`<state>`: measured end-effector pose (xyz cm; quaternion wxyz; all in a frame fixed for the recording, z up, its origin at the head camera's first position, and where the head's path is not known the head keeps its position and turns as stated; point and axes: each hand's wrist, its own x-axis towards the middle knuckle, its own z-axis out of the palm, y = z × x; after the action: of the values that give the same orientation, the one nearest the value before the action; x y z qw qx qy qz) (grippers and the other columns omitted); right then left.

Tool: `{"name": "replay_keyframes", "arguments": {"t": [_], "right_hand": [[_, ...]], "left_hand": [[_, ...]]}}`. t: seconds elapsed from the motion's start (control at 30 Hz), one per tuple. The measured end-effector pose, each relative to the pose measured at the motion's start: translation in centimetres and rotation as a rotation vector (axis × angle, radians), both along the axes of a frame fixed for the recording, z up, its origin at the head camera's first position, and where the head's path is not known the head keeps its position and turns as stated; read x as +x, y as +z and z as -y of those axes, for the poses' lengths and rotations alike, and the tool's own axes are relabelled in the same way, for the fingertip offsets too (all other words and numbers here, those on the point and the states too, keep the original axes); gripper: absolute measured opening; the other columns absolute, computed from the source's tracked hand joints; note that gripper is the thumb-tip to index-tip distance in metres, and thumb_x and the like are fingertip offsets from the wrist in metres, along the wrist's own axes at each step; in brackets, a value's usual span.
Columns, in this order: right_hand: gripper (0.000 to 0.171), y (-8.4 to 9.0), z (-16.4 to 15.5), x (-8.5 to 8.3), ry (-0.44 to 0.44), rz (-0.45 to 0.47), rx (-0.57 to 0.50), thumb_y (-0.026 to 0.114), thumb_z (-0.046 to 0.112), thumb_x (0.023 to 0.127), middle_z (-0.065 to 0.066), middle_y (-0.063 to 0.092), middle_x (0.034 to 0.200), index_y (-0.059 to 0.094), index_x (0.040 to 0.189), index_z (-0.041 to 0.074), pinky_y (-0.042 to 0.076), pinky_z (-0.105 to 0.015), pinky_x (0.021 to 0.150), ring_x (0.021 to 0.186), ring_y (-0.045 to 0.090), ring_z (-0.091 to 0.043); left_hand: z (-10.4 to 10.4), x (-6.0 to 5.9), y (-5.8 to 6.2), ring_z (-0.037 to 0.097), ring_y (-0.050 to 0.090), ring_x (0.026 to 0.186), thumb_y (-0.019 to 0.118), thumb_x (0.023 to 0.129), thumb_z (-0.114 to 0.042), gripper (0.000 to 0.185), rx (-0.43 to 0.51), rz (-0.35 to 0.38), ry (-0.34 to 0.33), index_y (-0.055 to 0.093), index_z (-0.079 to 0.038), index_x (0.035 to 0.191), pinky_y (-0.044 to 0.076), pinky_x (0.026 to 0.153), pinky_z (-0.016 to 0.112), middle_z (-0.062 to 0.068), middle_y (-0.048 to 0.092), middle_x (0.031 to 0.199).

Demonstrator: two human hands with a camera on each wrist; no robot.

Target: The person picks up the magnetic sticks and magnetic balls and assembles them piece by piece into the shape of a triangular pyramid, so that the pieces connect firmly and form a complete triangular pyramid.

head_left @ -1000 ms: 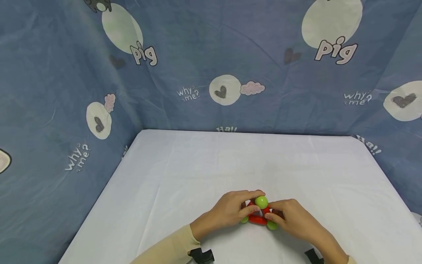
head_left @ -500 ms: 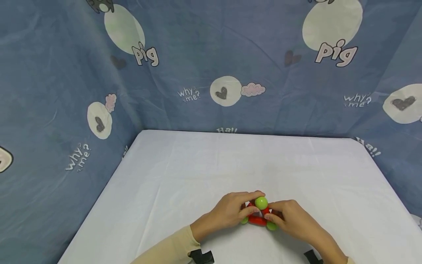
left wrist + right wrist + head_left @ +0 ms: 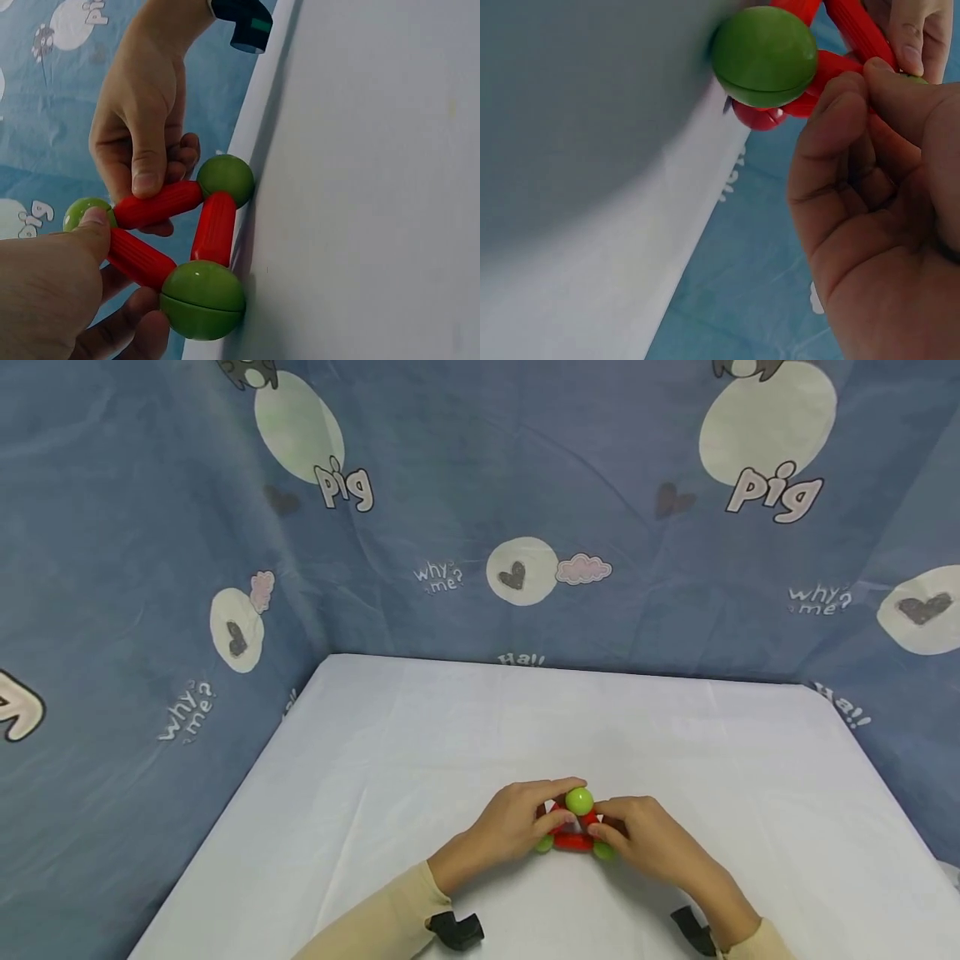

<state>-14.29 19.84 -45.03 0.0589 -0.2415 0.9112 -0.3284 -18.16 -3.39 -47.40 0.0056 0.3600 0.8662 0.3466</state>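
Observation:
Between both hands stands a triangular frame of red rods joined by glossy green balls, on the white surface. My left hand (image 3: 510, 818) pinches its top near the upper green ball (image 3: 580, 801), thumb at the joint. My right hand (image 3: 648, 839) pinches the red rod (image 3: 169, 204) sloping down from that ball. A bottom red rod (image 3: 573, 842) links the left green ball (image 3: 544, 843) and the right green ball (image 3: 603, 851). In the right wrist view a red ball (image 3: 757, 116) shows behind a lower green ball (image 3: 765, 56); its joints are partly hidden.
White cloth covers the table (image 3: 450, 718), stretching away behind and to both sides of the hands. A blue printed curtain (image 3: 420, 485) hangs along its back and sides. Black straps (image 3: 457, 931) sit at the wrists.
Both hands and the frame of rods have shifted slightly left and away over the table. The head view has tilted a little. Each hand keeps its pinch.

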Motion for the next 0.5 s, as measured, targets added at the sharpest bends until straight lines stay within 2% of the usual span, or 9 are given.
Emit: {"name": "replay_keyframes", "arguments": {"t": [0.17,0.33,0.5], "right_hand": [[0.007,0.12,0.14,-0.4,-0.005,0.004,0.013,0.071,0.018,0.096,0.014,0.05,0.069,0.07,0.089,0.018,0.041,-0.02,0.058,0.065,0.044,0.0],[0.01,0.14,0.27,-0.62,-0.02,0.01,0.004,0.072,0.018,0.096,0.013,0.05,0.069,0.069,0.087,0.017,0.04,-0.02,0.058,0.065,0.045,0.0],[0.006,-0.04,0.38,-0.69,-0.03,0.016,0.005,0.072,0.018,0.095,0.013,0.053,0.07,0.071,0.09,0.016,0.041,-0.019,0.058,0.065,0.045,0.0]], "left_hand": [[0.0,-0.25,-0.24,-0.001,0.047,0.064,0.074,0.093,-0.031,0.05,0.0,0.01,0.016,0.06,-0.03,0.141,0.04,0.059,0.014,-0.009,0.072,0.112],[0.09,-0.38,0.08,0.0,0.047,0.064,0.073,0.094,-0.032,0.049,0.011,0.001,0.021,0.061,-0.028,0.142,0.04,0.059,0.013,-0.009,0.073,0.116],[0.12,-0.39,0.14,-0.002,0.046,0.063,0.072,0.094,-0.033,0.049,0.01,-0.002,0.026,0.061,-0.027,0.142,0.038,0.058,0.012,-0.008,0.073,0.117]]}}
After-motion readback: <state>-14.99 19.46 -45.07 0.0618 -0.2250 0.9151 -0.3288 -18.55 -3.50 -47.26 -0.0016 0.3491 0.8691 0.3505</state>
